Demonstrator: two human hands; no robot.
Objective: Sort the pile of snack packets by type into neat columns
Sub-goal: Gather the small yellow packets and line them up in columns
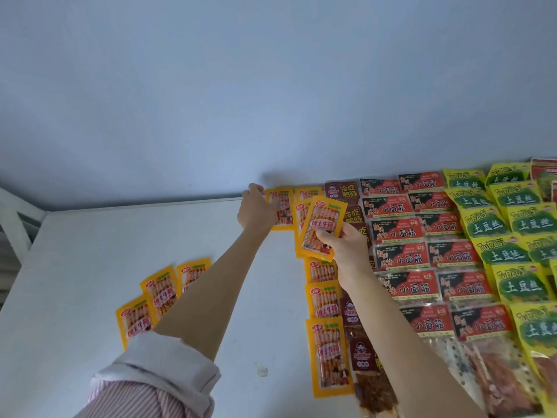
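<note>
Snack packets lie in columns on a white table (90, 242). My left hand (256, 211) reaches to the far edge and rests on an orange packet (283, 211) at the top of a new column; its grip is partly hidden. My right hand (346, 245) holds another orange packet (322, 229) lifted above the orange column (327, 351). To the right run a brown column (343, 191), red-and-black columns (404, 257) and yellow-green columns (518, 285). Three loose orange packets (159, 294) lie at the left, partly under my left forearm.
A pale blue wall (271, 86) rises right behind the table's far edge. A white frame (15, 224) stands off the table's left side. A small smudge (261, 369) marks the bare tabletop between my arms.
</note>
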